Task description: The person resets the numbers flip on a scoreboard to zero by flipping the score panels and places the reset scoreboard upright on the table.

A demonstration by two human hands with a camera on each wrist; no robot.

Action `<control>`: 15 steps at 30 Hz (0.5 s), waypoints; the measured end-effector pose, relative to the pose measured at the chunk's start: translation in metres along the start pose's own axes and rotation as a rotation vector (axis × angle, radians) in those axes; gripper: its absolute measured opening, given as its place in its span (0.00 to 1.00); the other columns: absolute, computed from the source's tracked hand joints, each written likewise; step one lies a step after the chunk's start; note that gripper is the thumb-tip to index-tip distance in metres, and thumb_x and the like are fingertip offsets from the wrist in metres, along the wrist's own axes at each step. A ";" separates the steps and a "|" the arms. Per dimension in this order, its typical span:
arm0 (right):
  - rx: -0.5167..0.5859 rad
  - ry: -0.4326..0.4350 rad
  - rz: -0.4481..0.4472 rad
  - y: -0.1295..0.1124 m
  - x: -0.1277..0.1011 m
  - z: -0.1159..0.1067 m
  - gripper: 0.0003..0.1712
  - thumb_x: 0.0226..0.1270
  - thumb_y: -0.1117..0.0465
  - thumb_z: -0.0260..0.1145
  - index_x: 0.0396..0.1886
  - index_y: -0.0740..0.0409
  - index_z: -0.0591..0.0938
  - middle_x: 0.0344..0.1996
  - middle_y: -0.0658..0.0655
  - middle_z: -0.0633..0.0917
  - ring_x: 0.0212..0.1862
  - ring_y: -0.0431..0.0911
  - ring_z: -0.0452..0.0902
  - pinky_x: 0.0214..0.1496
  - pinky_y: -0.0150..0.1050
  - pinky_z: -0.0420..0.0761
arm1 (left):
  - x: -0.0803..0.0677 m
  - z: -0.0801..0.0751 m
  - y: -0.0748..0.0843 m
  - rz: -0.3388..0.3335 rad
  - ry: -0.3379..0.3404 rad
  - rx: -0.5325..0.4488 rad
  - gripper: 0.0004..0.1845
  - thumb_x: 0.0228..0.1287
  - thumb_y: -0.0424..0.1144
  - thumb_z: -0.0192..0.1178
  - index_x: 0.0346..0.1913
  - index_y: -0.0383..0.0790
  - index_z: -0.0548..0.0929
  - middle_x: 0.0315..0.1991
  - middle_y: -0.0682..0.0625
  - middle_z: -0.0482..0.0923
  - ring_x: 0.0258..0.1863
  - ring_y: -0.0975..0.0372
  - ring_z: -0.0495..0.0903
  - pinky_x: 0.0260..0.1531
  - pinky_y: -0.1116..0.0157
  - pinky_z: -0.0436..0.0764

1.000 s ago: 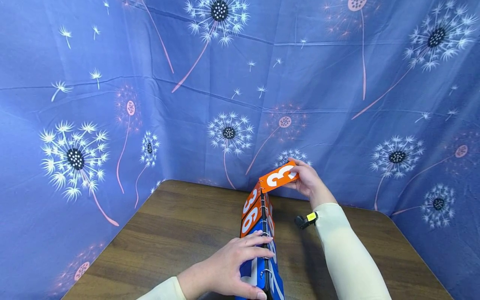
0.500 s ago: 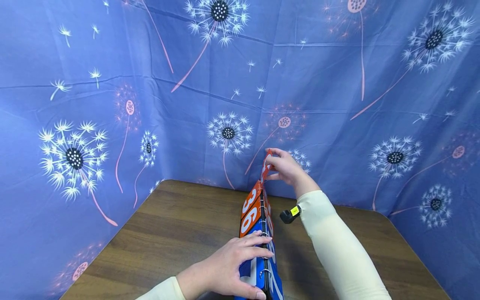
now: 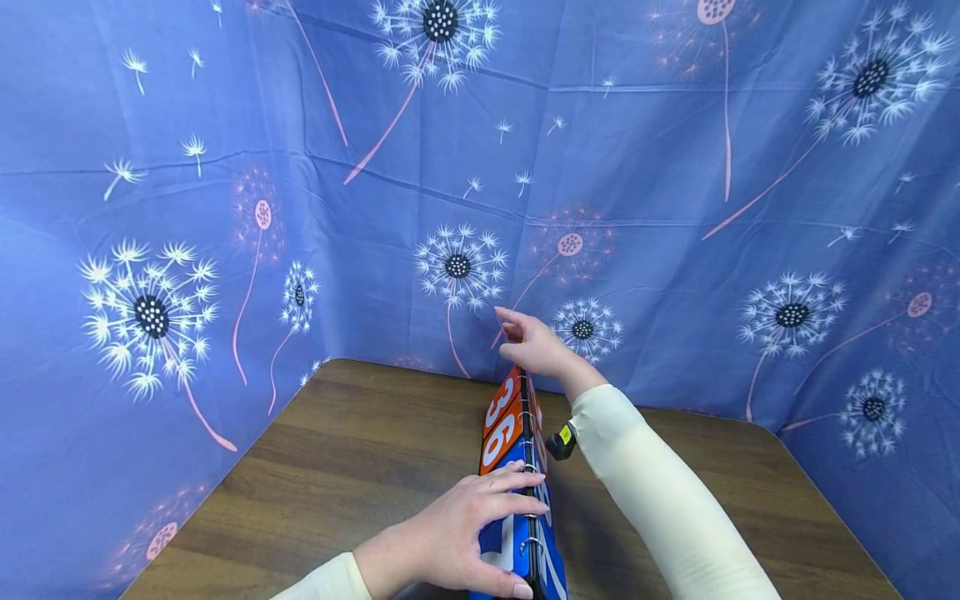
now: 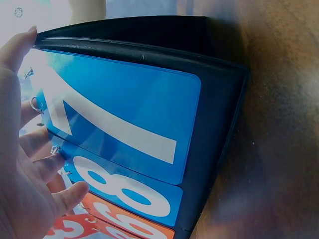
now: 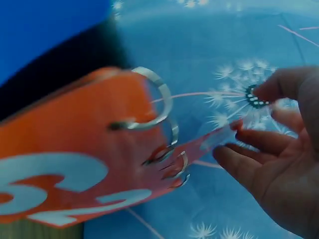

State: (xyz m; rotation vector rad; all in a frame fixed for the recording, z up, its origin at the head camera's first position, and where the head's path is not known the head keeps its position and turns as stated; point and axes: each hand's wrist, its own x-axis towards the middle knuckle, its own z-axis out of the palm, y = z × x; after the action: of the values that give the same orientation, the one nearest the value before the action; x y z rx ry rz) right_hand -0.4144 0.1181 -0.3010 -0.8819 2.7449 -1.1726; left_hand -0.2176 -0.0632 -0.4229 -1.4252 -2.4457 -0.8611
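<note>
Scoreboard: stands on table, lower centre of head frame.
Left hand: fingers spread wide across scoreboard's top.
Right hand: scoreboard's far end, near frame centre; fingertips at orange card; pinching, cannot tell.

Blue cloth printed with white and pink dandelions hangs behind and beside a brown wood-grain table

"Where do our views sit?"
"Our head view faces forward and down from above the flip scoreboard; our left-wrist view, close, shares its blue cards."
"Our right?"
"Close beside it, facing the curtain behind, which our head view shares."
</note>
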 end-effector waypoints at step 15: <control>-0.454 -0.133 -0.013 0.035 -0.005 0.013 0.17 0.59 0.55 0.73 0.47 0.53 0.90 0.49 0.53 0.89 0.36 0.42 0.75 0.43 0.38 0.77 | -0.001 0.000 -0.001 0.001 -0.019 -0.035 0.37 0.60 0.65 0.67 0.72 0.75 0.67 0.80 0.70 0.55 0.84 0.59 0.53 0.73 0.45 0.69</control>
State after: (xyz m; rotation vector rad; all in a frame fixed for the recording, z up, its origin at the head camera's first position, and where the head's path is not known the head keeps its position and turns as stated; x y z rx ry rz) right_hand -0.4246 0.1313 -0.3350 -0.9681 2.9392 -0.4679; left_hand -0.2180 -0.0647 -0.4236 -1.4525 -2.4557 -0.8981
